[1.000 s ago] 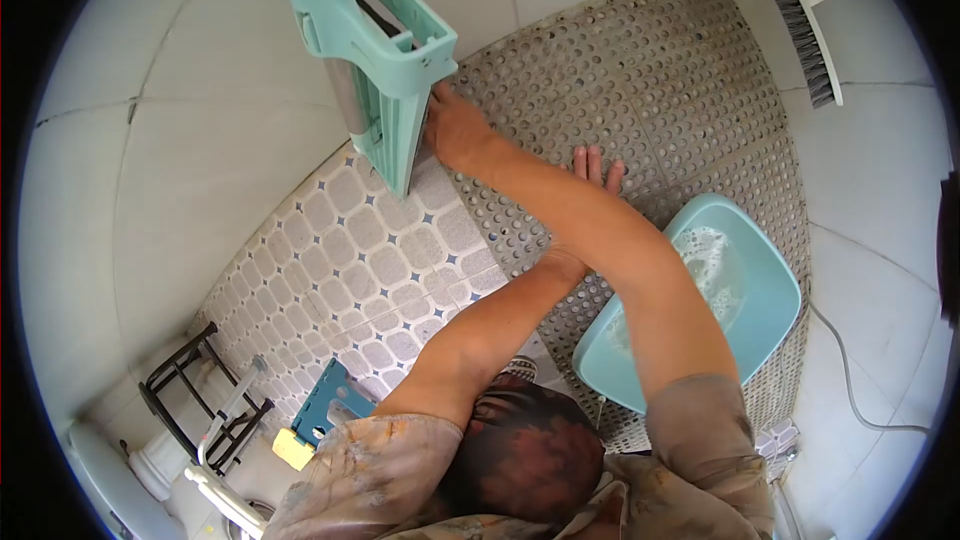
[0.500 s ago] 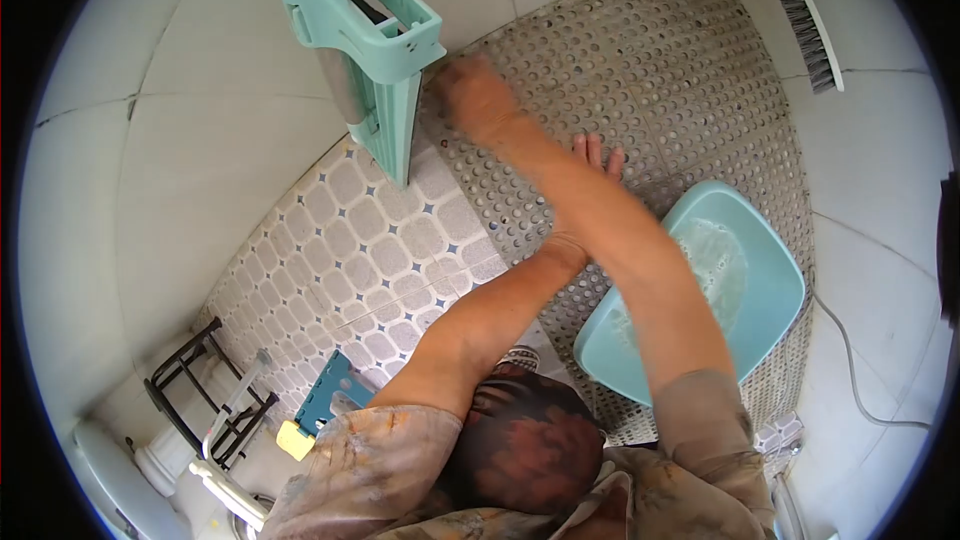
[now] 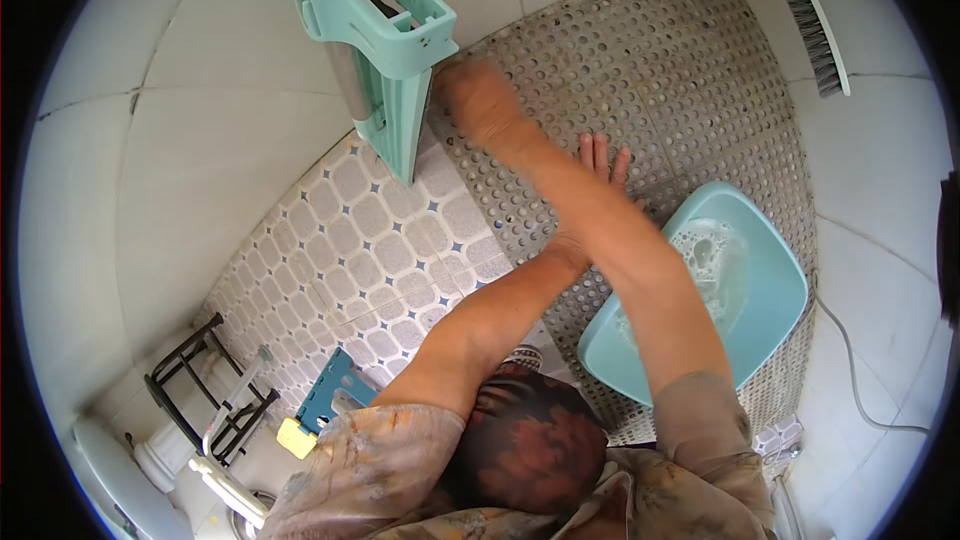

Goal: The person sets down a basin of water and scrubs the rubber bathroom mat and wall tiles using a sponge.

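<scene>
My left hand (image 3: 607,162) lies on the grey studded mat (image 3: 700,80), its fingers spread and flat, with my right forearm crossing over its palm. Blurred by motion, my right hand (image 3: 482,100) is low over the mat's left edge, just right of a mint-green plastic frame (image 3: 400,50) that stands by the wall. Whether it holds anything cannot be seen. At the right, a light blue basin (image 3: 765,270) with sudsy water (image 3: 712,255) rests on the mat, partly behind my right arm.
Patterned floor tiles (image 3: 350,230) border the mat. A brush head (image 3: 805,15) is at the upper right wall, and a grey hose (image 3: 855,370) runs below it. Lower left are a black metal rack (image 3: 205,380), a blue plastic piece (image 3: 330,385) and a yellow block (image 3: 297,437).
My right hand has shifted right, away from beside the green frame's base, and is now blurred. My left hand remains flat on the mat. The camera view shifts slightly.
</scene>
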A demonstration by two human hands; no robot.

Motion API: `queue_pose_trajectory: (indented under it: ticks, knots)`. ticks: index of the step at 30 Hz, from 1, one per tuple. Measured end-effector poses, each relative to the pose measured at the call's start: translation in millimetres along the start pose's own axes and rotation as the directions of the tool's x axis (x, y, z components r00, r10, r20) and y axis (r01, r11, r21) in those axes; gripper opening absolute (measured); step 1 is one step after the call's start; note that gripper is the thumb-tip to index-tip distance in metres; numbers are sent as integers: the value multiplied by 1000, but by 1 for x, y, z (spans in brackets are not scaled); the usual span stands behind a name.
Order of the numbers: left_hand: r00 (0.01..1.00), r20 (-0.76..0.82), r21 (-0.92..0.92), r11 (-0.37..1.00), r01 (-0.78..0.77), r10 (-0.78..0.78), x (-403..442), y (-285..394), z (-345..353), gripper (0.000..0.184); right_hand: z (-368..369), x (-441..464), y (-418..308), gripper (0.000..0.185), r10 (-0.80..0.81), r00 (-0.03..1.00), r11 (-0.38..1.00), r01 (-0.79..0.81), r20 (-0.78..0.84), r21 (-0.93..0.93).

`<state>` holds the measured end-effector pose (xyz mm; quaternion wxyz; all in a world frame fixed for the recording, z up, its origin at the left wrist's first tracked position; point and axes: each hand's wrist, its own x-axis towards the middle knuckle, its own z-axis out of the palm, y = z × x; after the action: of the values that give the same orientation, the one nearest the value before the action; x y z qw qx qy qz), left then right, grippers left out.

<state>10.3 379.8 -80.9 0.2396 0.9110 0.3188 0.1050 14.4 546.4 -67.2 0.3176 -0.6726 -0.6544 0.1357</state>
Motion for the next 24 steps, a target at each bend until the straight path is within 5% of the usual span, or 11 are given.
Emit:
queue_pose_trajectory:
  ticks: [1, 4, 7, 11, 14, 16, 17, 18, 19, 21, 24]
  knots:
    - [1000, 8, 10, 1000, 14, -14, -1, 1, -1, 75, 15, -3, -19, 16, -40, 999, 990, 35, 33, 134]
    - [999, 26, 46, 999, 21, -22, 0, 4, -3, 77, 40, -5, -35, 16, -172, 984, 976, 175, -39, 132]
    - [999, 37, 44, 999, -22, 21, -2, -1, -4, 77, 19, 7, 0, 16, -147, 985, 983, 155, 89, -94]
    - [991, 130, 8, 1000, 8, -9, -1, 1, -7, 70, -41, 18, 70, 20, -32, 987, 969, -8, -157, -247]
    - [988, 151, 5, 1000, -26, 25, 1, 3, -11, 73, -46, 15, 64, 19, 24, 995, 974, -45, -95, -223]
    - [995, 89, 78, 996, -51, 44, 0, -3, -4, 76, -3, 1, 39, 19, -134, 990, 985, 129, -38, -116]
    - [998, 45, 156, 987, -47, 40, -3, -7, 6, 76, -7, -3, 5, 19, -76, 988, 997, 79, 131, -24]
    - [999, -3, 224, 973, -46, 48, -2, -7, 12, 77, 31, -17, 2, 18, -150, 984, 987, 145, 96, 63]
    - [999, -1, 158, 986, -49, 50, 3, -4, 12, 77, 20, -22, -3, 17, -349, 913, 922, 375, 210, -100]
    - [1000, 20, 32, 999, -19, 18, 1, -3, 9, 76, -16, -17, 18, 19, -313, 928, 938, 335, 201, -85]
    - [980, 182, 152, 987, 48, -76, 4, 11, -11, 72, -83, -1, 87, 28, -183, 977, 958, 202, 106, -203]
